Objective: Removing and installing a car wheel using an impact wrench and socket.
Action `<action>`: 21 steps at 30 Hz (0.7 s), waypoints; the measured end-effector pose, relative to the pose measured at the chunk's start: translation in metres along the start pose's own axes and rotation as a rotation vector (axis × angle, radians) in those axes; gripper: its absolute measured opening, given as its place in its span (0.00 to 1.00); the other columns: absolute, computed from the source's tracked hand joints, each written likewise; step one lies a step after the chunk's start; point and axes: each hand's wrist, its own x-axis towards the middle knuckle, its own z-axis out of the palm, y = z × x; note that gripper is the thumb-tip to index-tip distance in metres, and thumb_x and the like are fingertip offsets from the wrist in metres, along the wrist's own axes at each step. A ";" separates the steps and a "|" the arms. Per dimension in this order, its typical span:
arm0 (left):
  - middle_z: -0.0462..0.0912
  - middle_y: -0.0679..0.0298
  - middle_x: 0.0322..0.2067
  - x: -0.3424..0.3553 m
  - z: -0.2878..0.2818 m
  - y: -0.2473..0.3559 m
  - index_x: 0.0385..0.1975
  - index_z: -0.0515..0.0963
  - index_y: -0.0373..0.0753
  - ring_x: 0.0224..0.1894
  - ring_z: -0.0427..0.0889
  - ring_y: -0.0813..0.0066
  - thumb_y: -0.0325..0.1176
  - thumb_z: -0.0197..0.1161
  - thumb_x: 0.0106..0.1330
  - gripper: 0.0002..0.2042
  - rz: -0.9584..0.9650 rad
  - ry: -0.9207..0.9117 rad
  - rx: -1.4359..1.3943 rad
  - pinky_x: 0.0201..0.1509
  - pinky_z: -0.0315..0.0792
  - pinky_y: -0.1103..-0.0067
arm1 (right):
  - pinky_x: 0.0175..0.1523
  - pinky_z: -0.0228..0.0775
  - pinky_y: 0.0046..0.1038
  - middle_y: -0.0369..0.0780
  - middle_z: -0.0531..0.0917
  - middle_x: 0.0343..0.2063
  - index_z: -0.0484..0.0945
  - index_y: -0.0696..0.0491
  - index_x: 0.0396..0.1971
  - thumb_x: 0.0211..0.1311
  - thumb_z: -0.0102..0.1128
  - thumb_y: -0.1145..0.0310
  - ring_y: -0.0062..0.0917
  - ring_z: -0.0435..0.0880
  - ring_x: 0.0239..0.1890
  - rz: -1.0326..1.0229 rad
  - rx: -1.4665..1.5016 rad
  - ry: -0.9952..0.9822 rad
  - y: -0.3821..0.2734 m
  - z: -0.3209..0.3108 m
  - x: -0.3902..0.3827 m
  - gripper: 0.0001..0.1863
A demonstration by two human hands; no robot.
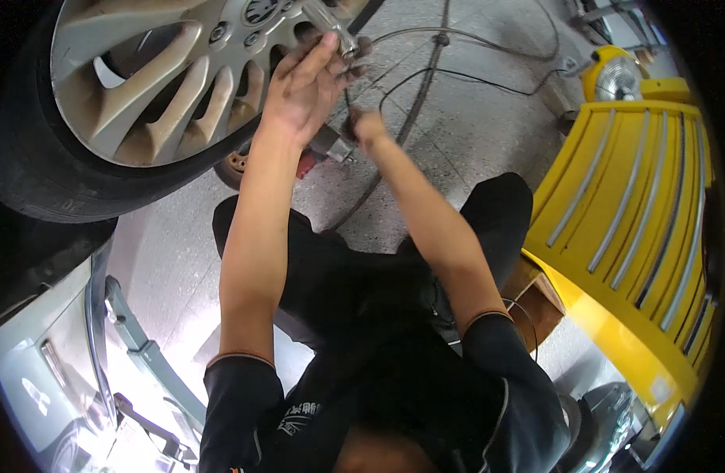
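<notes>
At far left stands the wheel (141,87). Just right of it, the left hand (303,91) has its fingers curled around a shiny metal socket (329,27); gripping its sides should steady it. Nearer lies a grey-and-red power tool (325,142), then the blurred right hand (368,130), fingers unclear; best keep the hose (422,101) untangled.

Floor (480,134): grey speckled tile, straight joints. Right side: yellow ribbed panel (623,213) with metal strips (581,181). Lower left: bright floor glare (193,331).
</notes>
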 end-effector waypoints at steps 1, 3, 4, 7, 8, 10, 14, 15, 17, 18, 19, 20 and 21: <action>0.76 0.61 0.47 -0.013 -0.002 0.007 0.49 0.70 0.38 0.53 0.72 0.61 0.37 0.57 0.65 0.16 0.002 0.021 0.016 0.60 0.63 0.63 | 0.32 0.70 0.33 0.43 0.80 0.27 0.78 0.58 0.32 0.66 0.44 0.60 0.30 0.79 0.30 0.160 0.000 -0.078 0.027 0.027 0.002 0.18; 0.75 0.60 0.47 -0.044 -0.008 0.019 0.50 0.69 0.37 0.53 0.73 0.59 0.36 0.58 0.64 0.17 0.009 -0.001 -0.012 0.58 0.65 0.63 | 0.26 0.66 0.31 0.41 0.77 0.22 0.77 0.58 0.30 0.66 0.48 0.63 0.26 0.74 0.23 0.425 0.209 -0.210 0.074 0.084 -0.004 0.15; 0.75 0.59 0.46 -0.062 -0.010 0.024 0.49 0.69 0.36 0.52 0.73 0.59 0.35 0.59 0.63 0.17 0.007 0.101 0.023 0.56 0.66 0.64 | 0.28 0.66 0.31 0.41 0.77 0.24 0.77 0.58 0.31 0.65 0.47 0.62 0.26 0.74 0.25 0.465 0.170 -0.281 0.090 0.109 -0.003 0.15; 0.77 0.53 0.42 -0.108 -0.011 0.032 0.49 0.69 0.34 0.46 0.76 0.59 0.33 0.62 0.57 0.21 0.034 0.134 0.082 0.49 0.69 0.66 | 0.33 0.67 0.31 0.41 0.77 0.30 0.78 0.57 0.34 0.65 0.46 0.61 0.27 0.75 0.31 0.309 -0.340 -0.336 0.121 0.169 0.002 0.16; 0.78 0.52 0.39 -0.120 -0.012 0.031 0.49 0.68 0.33 0.44 0.78 0.59 0.33 0.63 0.56 0.22 0.044 0.191 0.170 0.47 0.70 0.67 | 0.35 0.67 0.31 0.41 0.77 0.32 0.78 0.57 0.35 0.65 0.45 0.60 0.28 0.75 0.33 0.275 -0.524 -0.346 0.129 0.181 -0.001 0.16; 0.80 0.49 0.33 -0.145 -0.013 0.023 0.48 0.68 0.31 0.37 0.80 0.58 0.30 0.64 0.53 0.22 0.054 0.340 0.224 0.43 0.73 0.69 | 0.39 0.67 0.30 0.42 0.78 0.36 0.79 0.56 0.37 0.65 0.44 0.60 0.29 0.76 0.37 0.236 -0.818 -0.485 0.140 0.190 -0.004 0.17; 0.81 0.52 0.34 -0.164 -0.032 0.007 0.46 0.69 0.33 0.39 0.80 0.60 0.22 0.59 0.56 0.17 0.044 0.538 0.076 0.46 0.72 0.68 | 0.46 0.68 0.30 0.42 0.78 0.43 0.79 0.55 0.40 0.64 0.42 0.58 0.30 0.77 0.46 0.025 -1.141 -0.731 0.148 0.174 -0.008 0.20; 0.81 0.53 0.34 -0.164 -0.037 0.004 0.46 0.69 0.33 0.39 0.80 0.60 0.21 0.58 0.56 0.16 0.046 0.624 0.010 0.48 0.72 0.67 | 0.48 0.69 0.30 0.42 0.78 0.45 0.79 0.55 0.41 0.64 0.41 0.58 0.31 0.77 0.48 -0.036 -1.152 -0.718 0.148 0.166 -0.004 0.20; 0.78 0.57 0.40 -0.161 -0.044 -0.001 0.46 0.69 0.34 0.42 0.78 0.64 0.21 0.58 0.57 0.16 0.074 0.603 -0.011 0.49 0.71 0.67 | 0.52 0.69 0.30 0.43 0.78 0.49 0.80 0.54 0.43 0.64 0.40 0.57 0.32 0.78 0.52 -0.050 -1.057 -0.576 0.152 0.153 0.005 0.22; 0.78 0.59 0.41 -0.158 -0.045 -0.003 0.46 0.69 0.34 0.44 0.77 0.66 0.21 0.58 0.58 0.16 0.062 0.586 -0.022 0.50 0.71 0.68 | 0.53 0.68 0.31 0.44 0.78 0.50 0.79 0.55 0.44 0.62 0.43 0.53 0.33 0.77 0.53 0.020 -1.004 -0.437 0.153 0.149 0.012 0.23; 0.77 0.60 0.42 -0.155 -0.046 -0.004 0.47 0.69 0.34 0.45 0.77 0.67 0.21 0.58 0.58 0.16 0.053 0.534 -0.039 0.50 0.71 0.68 | 0.55 0.67 0.32 0.45 0.77 0.50 0.79 0.56 0.45 0.61 0.46 0.50 0.34 0.76 0.54 0.143 -0.833 -0.340 0.155 0.144 0.021 0.25; 0.77 0.60 0.42 -0.150 -0.046 -0.004 0.47 0.69 0.34 0.45 0.77 0.67 0.21 0.58 0.58 0.16 0.072 0.540 -0.045 0.50 0.71 0.68 | 0.56 0.65 0.32 0.46 0.77 0.51 0.78 0.56 0.46 0.59 0.49 0.47 0.36 0.75 0.55 0.178 -0.789 -0.243 0.156 0.140 0.030 0.28; 0.77 0.60 0.42 -0.144 -0.047 -0.005 0.47 0.68 0.33 0.45 0.76 0.67 0.21 0.59 0.58 0.16 0.003 0.536 -0.054 0.49 0.71 0.68 | 0.53 0.67 0.33 0.45 0.78 0.47 0.79 0.56 0.44 0.59 0.52 0.50 0.34 0.76 0.51 0.260 -0.692 -0.209 0.157 0.127 0.039 0.25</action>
